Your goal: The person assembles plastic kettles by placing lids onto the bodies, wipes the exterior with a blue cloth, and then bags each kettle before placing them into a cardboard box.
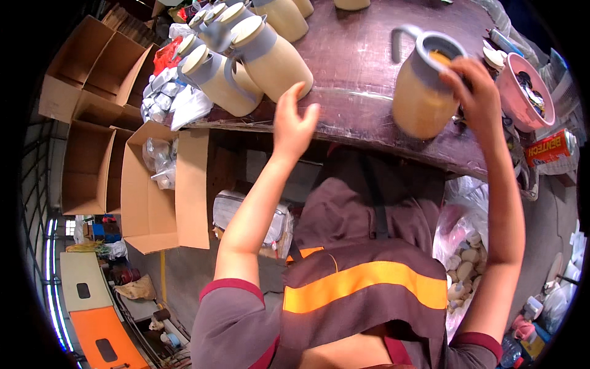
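A beige jug with a grey neck and handle is at the right of the table, without a lid, and something orange shows inside its mouth. My right hand grips its neck and rim from the right, fingers bent at the edge. My left hand is open, thumb and forefinger apart, at the table's front edge. Its forefinger reaches the lower end of a lidded beige jug; whether they touch I cannot tell. Beside that stands another lidded jug, with several more behind.
The dark wooden table carries a pink basin of small parts at right, near a red-orange can. Open cardboard boxes stand at left. Below the table's right side, a plastic bag holds many beige round pieces.
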Available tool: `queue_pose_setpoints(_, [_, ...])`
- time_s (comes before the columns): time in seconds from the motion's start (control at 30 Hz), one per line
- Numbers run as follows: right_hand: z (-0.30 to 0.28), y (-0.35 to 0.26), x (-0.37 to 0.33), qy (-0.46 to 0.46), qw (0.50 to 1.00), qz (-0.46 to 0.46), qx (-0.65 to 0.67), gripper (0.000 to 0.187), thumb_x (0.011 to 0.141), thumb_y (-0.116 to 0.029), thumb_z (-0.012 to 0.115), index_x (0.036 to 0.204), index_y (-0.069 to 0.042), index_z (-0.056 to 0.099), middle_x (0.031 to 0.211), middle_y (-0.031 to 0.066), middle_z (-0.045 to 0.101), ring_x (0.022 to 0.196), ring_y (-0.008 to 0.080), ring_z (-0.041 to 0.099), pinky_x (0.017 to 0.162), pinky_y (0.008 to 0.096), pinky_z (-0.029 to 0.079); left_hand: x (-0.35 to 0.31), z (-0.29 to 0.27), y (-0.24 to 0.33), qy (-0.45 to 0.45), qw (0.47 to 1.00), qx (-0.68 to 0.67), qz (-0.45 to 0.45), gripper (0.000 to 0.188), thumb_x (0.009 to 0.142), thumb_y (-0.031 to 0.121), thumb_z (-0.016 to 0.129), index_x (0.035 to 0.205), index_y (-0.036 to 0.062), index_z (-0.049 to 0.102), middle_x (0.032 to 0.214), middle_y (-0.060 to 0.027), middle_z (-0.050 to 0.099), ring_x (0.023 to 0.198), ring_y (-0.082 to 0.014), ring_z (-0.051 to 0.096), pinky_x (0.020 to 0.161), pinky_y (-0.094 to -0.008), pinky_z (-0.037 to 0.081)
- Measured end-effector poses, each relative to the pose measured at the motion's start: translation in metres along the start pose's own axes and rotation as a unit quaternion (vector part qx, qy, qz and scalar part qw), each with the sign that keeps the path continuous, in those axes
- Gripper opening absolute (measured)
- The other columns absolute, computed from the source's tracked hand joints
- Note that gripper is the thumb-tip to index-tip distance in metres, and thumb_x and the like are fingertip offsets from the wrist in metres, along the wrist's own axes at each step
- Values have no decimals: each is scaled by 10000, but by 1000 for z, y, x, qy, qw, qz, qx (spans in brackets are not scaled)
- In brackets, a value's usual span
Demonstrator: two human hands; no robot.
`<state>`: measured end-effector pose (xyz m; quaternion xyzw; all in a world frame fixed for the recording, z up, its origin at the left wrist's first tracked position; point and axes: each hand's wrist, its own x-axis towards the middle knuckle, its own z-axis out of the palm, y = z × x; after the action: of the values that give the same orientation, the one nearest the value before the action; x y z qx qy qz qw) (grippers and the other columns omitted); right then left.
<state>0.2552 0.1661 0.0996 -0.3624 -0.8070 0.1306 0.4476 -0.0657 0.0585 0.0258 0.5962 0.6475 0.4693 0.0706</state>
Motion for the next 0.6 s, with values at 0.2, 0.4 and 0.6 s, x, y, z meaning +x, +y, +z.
queue_pose_setpoints(0.2, [-40, -64, -115, 46, 992, -40, 108, 224, 722, -131, 760, 883, -26, 646, 938, 119, 624, 895, 253, 613, 795, 315, 474, -1, 41, 93, -180, 961, -193, 86, 430, 788, -1, 555, 1216, 44, 539, 965, -55, 610, 829, -134, 572, 734, -253, 458])
queue_pose_setpoints(0.4, [-88, 66, -298, 126, 865, 482, 58, 258, 882, -277, 598, 895, -22, 628, 730, 2, 592, 634, 86, 544, 607, 235, 432, -45, 42, 108, -286, 935, -208, -4, 291, 757, -120, 548, 996, 17, 643, 904, -48, 652, 836, -116, 595, 759, -238, 463])
queue_pose_setpoints(0.6, [-40, 154, -489, -247, 720, 640, -110, 468, 745, -371, 657, 1026, 3, 633, 932, 213, 662, 883, 334, 644, 798, 413, 488, -78, 64, 105, -366, 924, -112, 1, 265, 745, -58, 542, 982, 11, 639, 864, -46, 651, 799, -105, 589, 742, -228, 455])
